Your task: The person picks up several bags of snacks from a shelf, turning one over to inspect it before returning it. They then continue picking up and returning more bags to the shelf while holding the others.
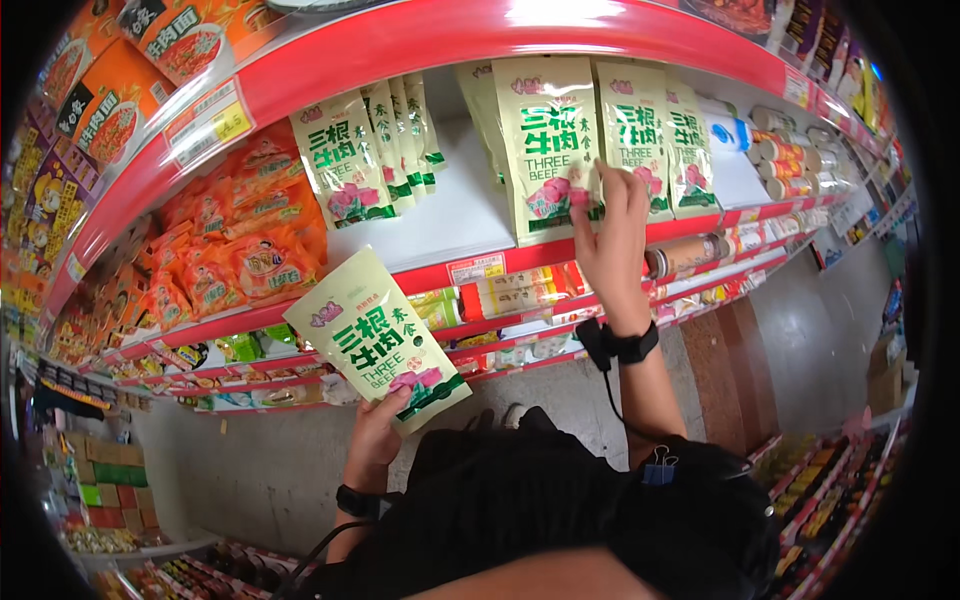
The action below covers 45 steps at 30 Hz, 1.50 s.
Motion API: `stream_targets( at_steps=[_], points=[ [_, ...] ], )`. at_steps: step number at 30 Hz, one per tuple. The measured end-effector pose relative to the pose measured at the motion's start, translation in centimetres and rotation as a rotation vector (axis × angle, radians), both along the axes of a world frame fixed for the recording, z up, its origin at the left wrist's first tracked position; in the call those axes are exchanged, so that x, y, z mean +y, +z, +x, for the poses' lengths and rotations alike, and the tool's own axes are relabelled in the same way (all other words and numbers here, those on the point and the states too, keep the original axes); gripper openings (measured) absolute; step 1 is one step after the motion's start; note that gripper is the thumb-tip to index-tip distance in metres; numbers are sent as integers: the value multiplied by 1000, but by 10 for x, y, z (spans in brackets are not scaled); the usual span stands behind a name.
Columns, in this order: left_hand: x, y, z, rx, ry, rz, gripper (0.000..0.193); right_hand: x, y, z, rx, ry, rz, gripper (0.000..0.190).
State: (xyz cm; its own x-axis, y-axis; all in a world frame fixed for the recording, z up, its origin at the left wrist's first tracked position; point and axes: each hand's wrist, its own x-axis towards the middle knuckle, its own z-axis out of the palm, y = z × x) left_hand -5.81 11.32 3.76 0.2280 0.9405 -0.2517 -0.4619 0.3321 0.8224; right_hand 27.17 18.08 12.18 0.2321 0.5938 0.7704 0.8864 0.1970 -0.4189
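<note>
My left hand (pixel 381 427) grips the lower edge of a pale green snack packet (pixel 375 322), thumb across its front. This packet is tilted, in front of the shelf's red edge, and bears green writing and a picture of pink pieces. My right hand (pixel 616 240) is at the lower right edge of a matching upright packet (pixel 551 127) on the shelf. Its fingertips are blurred and overlap that packet; whether they pinch it I cannot tell. Right of it stand two more such packets, a near one (pixel 630 105) and a farther one (pixel 686 120). Several others (pixel 341 161) lean in a row at the left.
Orange snack bags (pixel 262 262) are heaped left of the green packets. White-capped containers (pixel 780 157) lie to the right. A red-edged upper shelf (pixel 420 37) overhangs this one, and lower shelves (pixel 517 330) hold more packages. Cables run from bands on both wrists. Cartons (pixel 112 480) are stacked at far left.
</note>
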Motion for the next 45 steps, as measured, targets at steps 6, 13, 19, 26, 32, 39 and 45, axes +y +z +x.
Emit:
stream_targets(
  at_steps=[6, 13, 19, 26, 32, 39, 45],
  points=[
    [4, 19, 26, 21, -54, -28, 39, -5, -10, -19, -61, 214, -91, 46],
    [18, 14, 40, 81, -97, -13, 38, 11, -13, -17, -48, 182, -121, 46],
    [29, 21, 29, 131, -165, 8, 34, 5, -13, -23, -73, 139, -111, 45],
    [41, 23, -3, 51, -184, 1, 38, -8, -19, -51, -49, 96, -66, 39],
    [60, 27, -23, -1, -286, 29, 36, -17, -32, -112, 325, 517, -213, 20],
    [74, 42, -30, 144, -447, 227, 31, -28, -32, -168, 648, 805, -410, 24],
    [90, 46, -17, 248, -599, 493, 30, -36, -34, -151, 720, 684, -439, 24]
  ],
)
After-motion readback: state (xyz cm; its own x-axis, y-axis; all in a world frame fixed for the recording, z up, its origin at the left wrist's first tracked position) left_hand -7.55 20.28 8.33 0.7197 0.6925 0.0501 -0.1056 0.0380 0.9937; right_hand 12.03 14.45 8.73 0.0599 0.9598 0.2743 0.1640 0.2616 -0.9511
